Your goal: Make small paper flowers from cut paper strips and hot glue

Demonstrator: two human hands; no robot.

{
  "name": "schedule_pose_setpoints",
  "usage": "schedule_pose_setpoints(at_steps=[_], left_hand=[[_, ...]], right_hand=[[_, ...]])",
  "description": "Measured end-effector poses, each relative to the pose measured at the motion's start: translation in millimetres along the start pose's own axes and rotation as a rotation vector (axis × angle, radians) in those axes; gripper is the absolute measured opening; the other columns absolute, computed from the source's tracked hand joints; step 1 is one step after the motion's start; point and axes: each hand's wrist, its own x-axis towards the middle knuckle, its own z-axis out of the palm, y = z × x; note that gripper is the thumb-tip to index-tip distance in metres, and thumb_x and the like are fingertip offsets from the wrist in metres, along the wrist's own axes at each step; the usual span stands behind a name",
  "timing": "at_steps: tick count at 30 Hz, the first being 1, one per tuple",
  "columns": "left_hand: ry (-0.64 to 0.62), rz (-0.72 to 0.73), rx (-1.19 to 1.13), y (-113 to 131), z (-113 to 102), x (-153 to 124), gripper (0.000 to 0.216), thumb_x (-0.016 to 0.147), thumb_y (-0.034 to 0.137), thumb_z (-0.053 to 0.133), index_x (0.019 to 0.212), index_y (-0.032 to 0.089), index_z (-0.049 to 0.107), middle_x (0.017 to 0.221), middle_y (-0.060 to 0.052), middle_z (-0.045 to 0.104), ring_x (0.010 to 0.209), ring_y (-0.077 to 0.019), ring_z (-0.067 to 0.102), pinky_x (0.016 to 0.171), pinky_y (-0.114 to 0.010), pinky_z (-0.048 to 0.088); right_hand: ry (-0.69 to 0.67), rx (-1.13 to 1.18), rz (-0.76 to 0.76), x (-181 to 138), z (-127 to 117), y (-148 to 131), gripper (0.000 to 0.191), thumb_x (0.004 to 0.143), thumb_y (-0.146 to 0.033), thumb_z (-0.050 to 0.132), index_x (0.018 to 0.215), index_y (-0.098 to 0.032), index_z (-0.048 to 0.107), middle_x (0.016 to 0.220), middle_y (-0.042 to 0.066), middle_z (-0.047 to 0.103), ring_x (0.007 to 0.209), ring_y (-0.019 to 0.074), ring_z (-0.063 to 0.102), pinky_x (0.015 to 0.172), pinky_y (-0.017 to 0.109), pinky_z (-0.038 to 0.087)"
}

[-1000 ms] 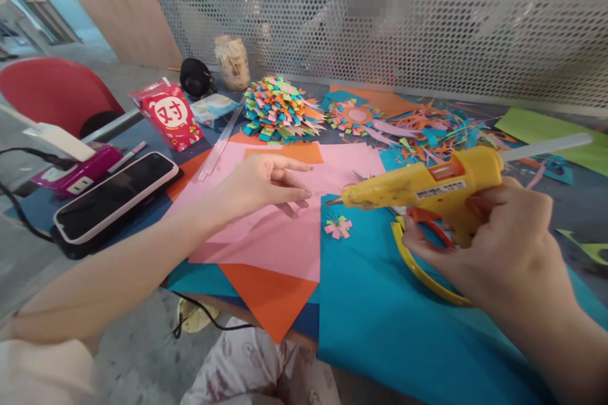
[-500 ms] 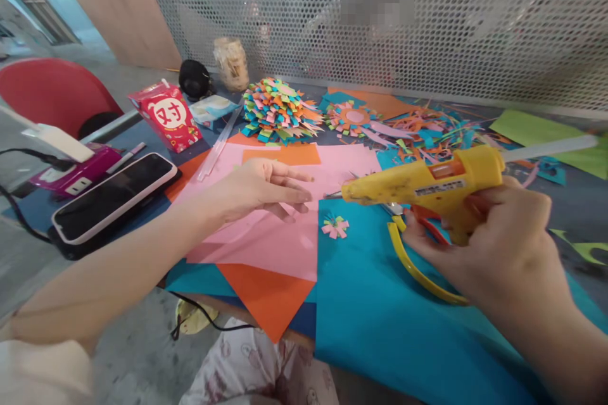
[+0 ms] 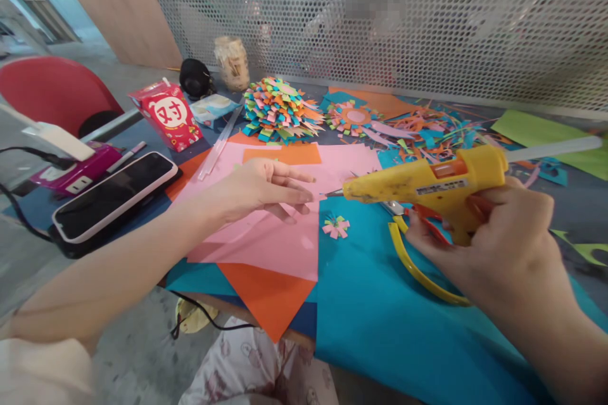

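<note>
My right hand (image 3: 503, 247) grips a yellow hot glue gun (image 3: 418, 186) by its handle, a clear glue stick (image 3: 553, 149) jutting from its back. The nozzle points left, right by the fingertips of my left hand (image 3: 270, 190). That hand hovers over pink paper (image 3: 266, 240), thumb and fingers drawn close together. Something tiny may be pinched there, but it blends with the pink and I cannot make it out. Just below the nozzle lies a small pink and green paper flower (image 3: 336, 226). Scissors with yellow and red handles (image 3: 413, 272) rest under the gun on blue paper (image 3: 370, 316).
At the back stand a multicoloured fringed paper ball (image 3: 280, 111), a flat paper flower (image 3: 354, 116), paper scraps (image 3: 437, 130) and a jar (image 3: 231, 63). To the left are a red drink carton (image 3: 168, 115), a phone (image 3: 116, 196) and a purple power strip (image 3: 78, 171). A perforated metal screen (image 3: 294, 12) rises behind.
Almost nothing differs. The glue gun and my right hand have shifted very slightly to the right; my left hand keeps its place.
</note>
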Motion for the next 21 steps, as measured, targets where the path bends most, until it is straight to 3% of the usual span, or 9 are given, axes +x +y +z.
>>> schedule_pose_setpoints(at_steps=[4, 13, 21], left_hand=[[0.009, 0.005, -0.005, -1.0, 0.1, 0.0, 0.034, 0.071, 0.011, 0.072, 0.104, 0.013, 0.067, 0.069, -0.001, 0.071, 0.06, -0.0111, 0.066, 0.049, -0.018, 0.052], [0.014, 0.007, 0.003, -0.4, 0.5, -0.4, 0.035, 0.071, 0.012, 0.072, 0.106, 0.012, 0.066, 0.071, -0.001, 0.071, 0.061, -0.0104, 0.066, 0.05, -0.019, 0.053], [0.003, -0.038, 0.036, 0.8, 2.1, -0.4, 0.035, 0.072, 0.011, 0.072, 0.107, 0.012, 0.064, 0.068, 0.0, 0.071, 0.053, -0.008, 0.063, 0.048, -0.018, 0.052]], right_hand=[[0.023, -0.022, -0.057, -0.7, 0.8, 0.6, 0.036, 0.06, -0.048, 0.06, 0.066, -0.026, 0.032, 0.065, 0.004, 0.053, 0.043, 0.0168, 0.051, 0.033, 0.027, 0.034], [0.047, -0.028, -0.119, 0.3, 0.0, -2.2, 0.033, 0.062, -0.047, 0.059, 0.062, -0.026, 0.033, 0.06, 0.001, 0.046, 0.043, 0.0157, 0.049, 0.031, 0.025, 0.032], [0.013, 0.002, -0.046, 1.5, 0.2, -1.7, 0.034, 0.059, -0.047, 0.06, 0.063, -0.026, 0.033, 0.073, 0.008, 0.057, 0.045, 0.017, 0.052, 0.034, 0.029, 0.036]])
